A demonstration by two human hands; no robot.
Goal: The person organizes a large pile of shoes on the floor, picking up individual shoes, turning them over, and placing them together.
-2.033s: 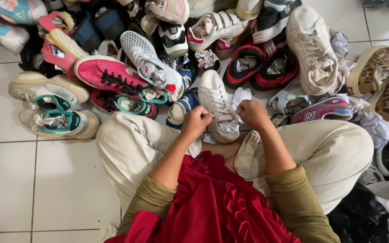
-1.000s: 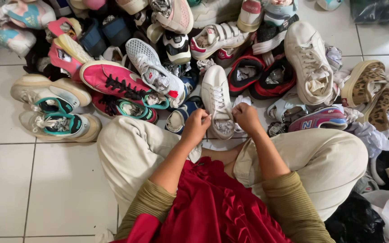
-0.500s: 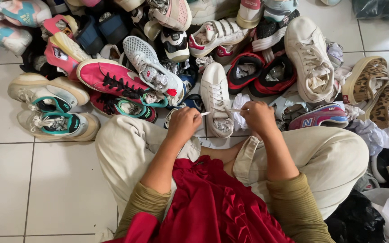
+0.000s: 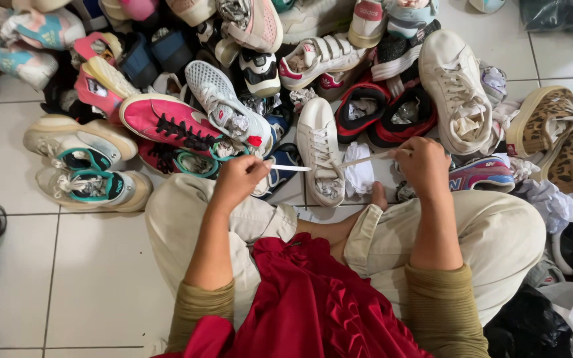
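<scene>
Lap: red cloth (image 4: pixel 313 305) bunched over cream trousers (image 4: pixel 492 232), the person sitting cross-legged on the tiled floor (image 4: pixel 81 265).
Left hand: left hand (image 4: pixel 237 179) closed, pinching one end of a white lace (image 4: pixel 291 168).
Right hand: right hand (image 4: pixel 424 164) closed on the other lace end, drawn out to the side.
Lace: pulled taut between both hands, running from the white sneaker (image 4: pixel 319 149).
White sneaker: on the floor just past the knees, toe pointing away, crumpled paper inside, I think.
Pile: pink shoe (image 4: pixel 167 119), red-and-black pair (image 4: pixel 386 106), leopard-print shoes (image 4: pixel 558 132) heaped beyond.
</scene>
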